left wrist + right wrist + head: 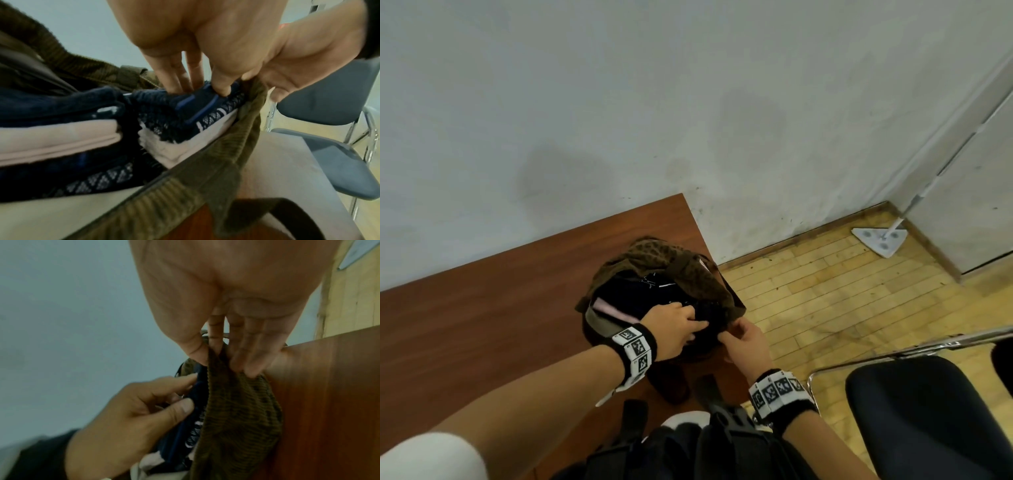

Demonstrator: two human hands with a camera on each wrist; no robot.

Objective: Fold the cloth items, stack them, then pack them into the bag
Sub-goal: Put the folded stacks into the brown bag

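From the head view, your olive-brown corduroy bag (688,270) stands at the corner of the reddish-brown wooden table (482,325), with your left hand (674,327) reaching into its mouth and your right hand (748,342) at its near rim.

On the left wrist view, your left fingers (222,87) press down on the folded navy patterned cloth (180,116), stacked with a folded pale pink cloth (61,139) inside the bag.

On the right wrist view, your right thumb and fingers (252,363) pinch the bag's rim.
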